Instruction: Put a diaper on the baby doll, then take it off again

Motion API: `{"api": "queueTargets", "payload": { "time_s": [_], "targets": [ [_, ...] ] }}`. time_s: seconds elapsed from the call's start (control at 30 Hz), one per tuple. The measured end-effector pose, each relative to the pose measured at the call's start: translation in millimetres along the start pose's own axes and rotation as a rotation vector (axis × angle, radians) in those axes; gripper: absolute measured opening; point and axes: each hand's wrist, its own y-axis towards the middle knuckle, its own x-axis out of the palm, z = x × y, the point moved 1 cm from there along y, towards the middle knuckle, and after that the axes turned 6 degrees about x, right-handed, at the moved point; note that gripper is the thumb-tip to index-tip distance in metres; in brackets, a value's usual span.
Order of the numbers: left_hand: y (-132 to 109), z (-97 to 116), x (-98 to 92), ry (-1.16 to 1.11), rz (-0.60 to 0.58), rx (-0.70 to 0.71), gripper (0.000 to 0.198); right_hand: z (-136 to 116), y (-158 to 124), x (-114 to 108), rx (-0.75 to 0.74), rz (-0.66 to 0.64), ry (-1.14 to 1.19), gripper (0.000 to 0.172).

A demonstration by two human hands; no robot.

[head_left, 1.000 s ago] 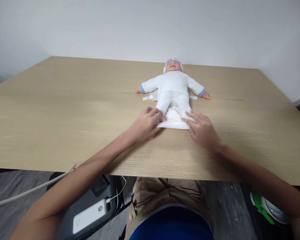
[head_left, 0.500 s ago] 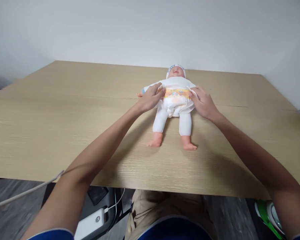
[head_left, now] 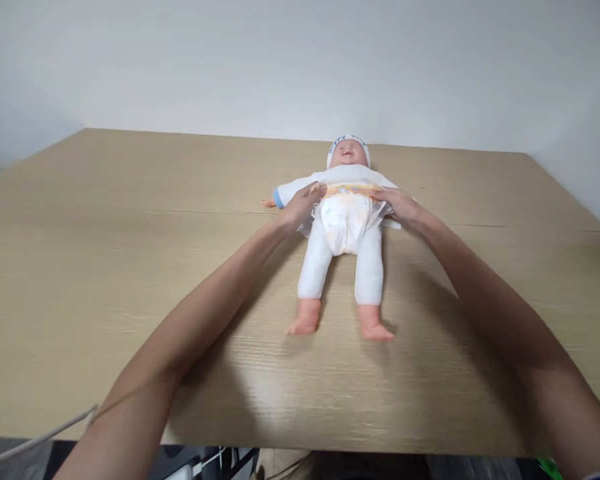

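Observation:
A baby doll (head_left: 315,273) in white clothes and a lettered white cap lies on its back, head away from me, feet towards me. Round its hips is a white diaper (head_left: 347,223) with an orange printed waistband. My left hand (head_left: 305,200) closes on the diaper's waistband at the doll's left-hand side in view. On the opposite side my right hand (head_left: 399,202) has its fingers closed on the other end of the band. The fingertips of both hands are partly hidden against the diaper and the shirt.
A wide light-wood table (head_left: 130,280) with a seam across it bears the doll. Behind it rises a pale wall (head_left: 230,67). A white cable (head_left: 40,437) runs by my left forearm. Below the front edge a white device and cords partly show.
The view has tilted up, so the doll and table sit lower in the picture. The diaper's front now lies flatter and smoother between the legs. Both hands stay at the waistband.

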Motion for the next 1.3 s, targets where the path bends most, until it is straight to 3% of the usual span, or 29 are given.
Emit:
{"api": "queueTargets", "payload": {
  "time_s": [0.13, 0.27, 0.33, 0.43, 0.57, 0.67, 0.73, 0.83, 0.93, 1.0, 1.1, 1.2, 1.3],
  "targets": [
    [-23.2, 13.3, -4.6, -0.010, -0.095, -0.083, 0.056, -3.0, -28.1, -3.2, 0.066, -0.125, -0.024, 0.046],
    [-34.2, 30.9, -15.5, 0.131, -0.135, -0.156, 0.056, -17.3, -47.3, -17.4, 0.077, -0.234, -0.202, 0.051],
    [-34.6, 36.6, -19.0, 0.209, -0.121, -0.157, 0.056, -22.2, -49.7, -26.1, 0.007, -0.169, -0.340, 0.046],
    [-32.4, 40.0, -20.3, 0.287, -0.075, -0.128, 0.057, -22.7, -48.6, -33.5, -0.153, 0.100, -0.511, 0.031],
    [-30.4, 48.7, -20.0, 0.349, 0.015, -0.081, 0.048, -24.9, -56.7, -20.4, -0.435, 0.391, -0.635, 0.017],
    [-34.1, 64.7, -21.4, 0.467, 0.057, 0.000, 0.038, -32.3, -75.2, 2.4, -0.652, 0.381, -0.687, 0.020],
    [-38.9, 74.1, -23.5, 0.580, 0.009, 0.110, 0.037, -32.8, -88.3, 14.3, -0.730, 0.314, -0.749, 0.026],
    [-46.2, 76.8, -28.2, 0.834, -0.121, 0.292, 0.036, -18.2, -101.8, 14.0, -0.735, 0.306, -0.834, 0.032],
    [-49.2, 71.7, -29.3, 1.033, -0.165, 0.376, 0.037, 10.9, -108.5, -6.4, -0.631, 0.369, -0.855, 0.034],
    [-47.6, 73.2, -21.9, 1.061, -0.133, 0.411, 0.042, 30.7, -111.1, -21.2, -0.539, 0.379, -0.866, 0.031],
    [-40.5, 85.5, 5.9, 1.013, -0.110, 0.496, 0.044, 50.4, -112.6, -31.4, -0.429, 0.363, -0.893, 0.025],
    [-31.0, 95.0, 44.3, 0.967, -0.228, 0.531, 0.033, 56.3, -109.9, -28.0, -0.349, 0.376, -0.882, 0.023],
    [-23.8, 88.7, 72.8, 0.998, -0.312, 0.469, 0.032, 55.2, -106.1, -23.4, -0.205, 0.406, -0.830, 0.025]
  ]
}}
